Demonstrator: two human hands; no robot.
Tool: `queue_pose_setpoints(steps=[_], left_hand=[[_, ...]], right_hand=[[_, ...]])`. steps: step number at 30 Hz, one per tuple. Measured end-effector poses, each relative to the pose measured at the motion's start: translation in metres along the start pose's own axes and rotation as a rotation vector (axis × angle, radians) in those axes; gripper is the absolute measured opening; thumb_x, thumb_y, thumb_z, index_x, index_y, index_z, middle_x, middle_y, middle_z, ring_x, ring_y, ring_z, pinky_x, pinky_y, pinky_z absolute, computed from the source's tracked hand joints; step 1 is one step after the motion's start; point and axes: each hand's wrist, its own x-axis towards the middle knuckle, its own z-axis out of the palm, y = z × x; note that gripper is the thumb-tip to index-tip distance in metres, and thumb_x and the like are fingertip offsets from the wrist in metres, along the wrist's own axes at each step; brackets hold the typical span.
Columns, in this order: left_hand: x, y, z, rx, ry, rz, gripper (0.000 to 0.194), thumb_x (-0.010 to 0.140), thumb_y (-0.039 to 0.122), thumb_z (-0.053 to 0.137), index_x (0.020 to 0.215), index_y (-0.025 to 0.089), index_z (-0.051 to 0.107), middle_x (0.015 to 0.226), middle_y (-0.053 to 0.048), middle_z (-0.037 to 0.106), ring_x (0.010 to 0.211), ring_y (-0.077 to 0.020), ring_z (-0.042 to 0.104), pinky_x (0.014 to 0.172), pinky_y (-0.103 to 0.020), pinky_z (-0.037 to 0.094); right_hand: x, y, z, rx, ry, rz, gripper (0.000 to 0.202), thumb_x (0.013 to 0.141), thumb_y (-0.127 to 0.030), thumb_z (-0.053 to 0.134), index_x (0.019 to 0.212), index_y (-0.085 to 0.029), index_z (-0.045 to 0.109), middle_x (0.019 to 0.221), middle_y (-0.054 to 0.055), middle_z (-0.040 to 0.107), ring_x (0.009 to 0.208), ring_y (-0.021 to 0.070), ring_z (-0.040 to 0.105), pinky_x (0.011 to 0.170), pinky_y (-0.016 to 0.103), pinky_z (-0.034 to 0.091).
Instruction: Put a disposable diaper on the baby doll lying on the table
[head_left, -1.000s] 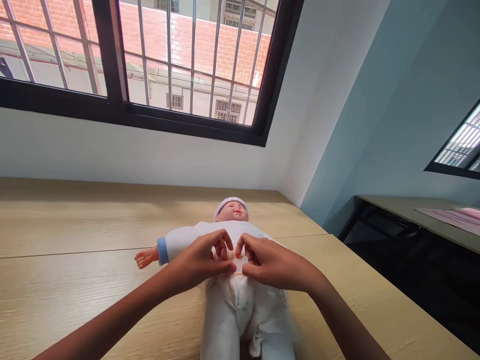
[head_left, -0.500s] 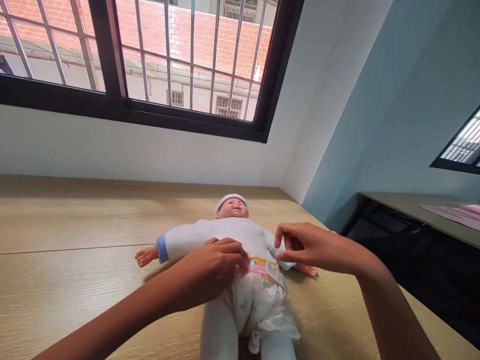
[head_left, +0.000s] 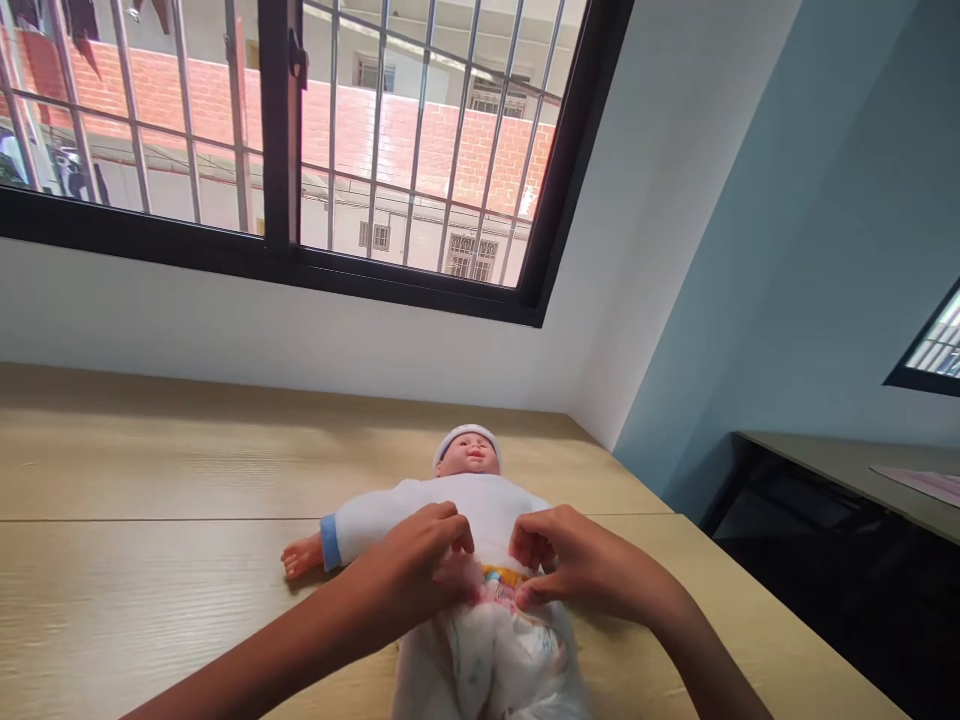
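Note:
A baby doll (head_left: 379, 508) in a white top with blue cuffs and a white cap lies on its back on the wooden table (head_left: 187, 600). Around its hips is a white diaper (head_left: 474, 660) with a yellow and pink printed waistband. My left hand (head_left: 427, 565), fingers curled and partly blurred, grips the waistband's left side. On the right side, my right hand (head_left: 581, 565) has its thumb on the front of the band and its fingers bent above it. The doll's right-side arm is mostly hidden behind my right hand.
A barred window (head_left: 420, 270) with a black frame is in the white wall behind the table. The table's edge slants down at the right. Beyond it stands a dark table (head_left: 825, 465) with a pink sheet (head_left: 919, 482) on it.
My right hand has come in from beside the doll onto the diaper's waistband. My left hand stays at the left side of the band. The view has tilted up slightly.

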Motion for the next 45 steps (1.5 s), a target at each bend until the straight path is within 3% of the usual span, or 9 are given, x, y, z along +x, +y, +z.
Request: queue_pose_setpoints(steps=[7,11,15,19,23,27,30,37,45], left_hand=[[-0.003,0.009,-0.003,-0.048,-0.052,-0.207,0.012,0.068,0.024,0.068,0.065,0.018,0.058,0.072,-0.002,0.059,0.070,-0.0201,0.050,0.057,-0.029,0.031],[-0.002,0.008,-0.002,-0.042,-0.066,-0.229,0.015,0.069,0.029,0.070,0.066,0.018,0.061,0.072,-0.002,0.060,0.070,-0.0194,0.051,0.058,-0.027,0.032],[0.005,-0.004,-0.002,-0.214,-0.093,-0.198,0.026,0.067,0.040,0.073,0.069,0.017,0.061,0.073,0.000,0.058,0.071,-0.0160,0.050,0.060,-0.024,0.034],[0.012,-0.016,-0.006,-0.479,-0.223,-0.238,0.046,0.060,0.055,0.076,0.073,0.016,0.057,0.070,0.001,0.054,0.064,-0.0119,0.043,0.053,-0.022,0.028],[0.009,-0.014,-0.015,-0.358,-0.254,-0.163,0.044,0.071,0.058,0.068,0.075,0.018,0.052,0.066,0.004,0.047,0.060,-0.0103,0.038,0.049,-0.021,0.024],[0.007,-0.009,-0.020,-0.231,-0.249,-0.129,0.040,0.079,0.057,0.060,0.076,0.019,0.047,0.068,0.004,0.045,0.060,-0.0100,0.036,0.049,-0.020,0.024],[0.011,-0.014,-0.018,-0.352,-0.306,-0.148,0.043,0.076,0.058,0.064,0.077,0.018,0.048,0.073,0.003,0.049,0.061,-0.0096,0.036,0.051,-0.021,0.024],[0.017,-0.023,-0.014,-0.591,-0.344,-0.210,0.050,0.064,0.055,0.078,0.077,0.016,0.050,0.075,0.002,0.052,0.064,-0.0089,0.039,0.054,-0.021,0.023],[0.018,-0.031,-0.015,-0.469,-0.207,-0.135,0.044,0.068,0.052,0.076,0.083,0.017,0.055,0.063,0.006,0.043,0.058,-0.0087,0.035,0.050,-0.021,0.021]], right_hand=[[-0.001,-0.009,0.011,-0.130,-0.033,-0.059,0.019,0.070,-0.018,0.068,0.068,-0.018,0.049,0.076,-0.002,0.053,0.075,0.0151,0.047,0.063,0.026,0.031],[-0.010,-0.017,0.013,-0.195,-0.015,-0.016,0.009,0.078,-0.019,0.058,0.078,-0.020,0.050,0.092,0.001,0.056,0.089,0.0196,0.050,0.073,0.030,0.035],[-0.007,-0.009,0.007,-0.224,-0.050,-0.043,0.015,0.081,-0.024,0.056,0.074,-0.020,0.043,0.080,-0.001,0.051,0.079,0.0173,0.045,0.066,0.029,0.031],[0.007,0.009,-0.002,0.004,-0.171,-0.083,0.020,0.082,-0.033,0.062,0.078,-0.019,0.047,0.075,-0.004,0.046,0.073,0.0133,0.042,0.062,0.026,0.029],[0.014,0.019,-0.007,0.332,-0.333,-0.141,0.036,0.083,-0.051,0.063,0.086,-0.017,0.053,0.076,-0.003,0.047,0.071,0.0116,0.042,0.061,0.023,0.032],[0.011,0.016,-0.007,0.243,-0.259,-0.129,0.039,0.085,-0.054,0.061,0.082,-0.017,0.053,0.074,-0.003,0.044,0.068,0.0109,0.039,0.059,0.023,0.029],[0.010,0.014,-0.005,0.207,-0.205,-0.108,0.036,0.085,-0.052,0.061,0.081,-0.017,0.052,0.073,-0.004,0.043,0.068,0.0108,0.037,0.058,0.022,0.028],[0.021,0.028,-0.003,0.510,-0.383,-0.088,0.043,0.077,-0.053,0.071,0.086,-0.015,0.053,0.076,-0.003,0.049,0.069,0.0101,0.042,0.060,0.021,0.030],[0.005,0.018,-0.018,0.262,-0.156,-0.038,0.031,0.083,-0.039,0.068,0.103,-0.017,0.059,0.084,0.000,0.058,0.081,0.0154,0.053,0.068,0.025,0.041]])
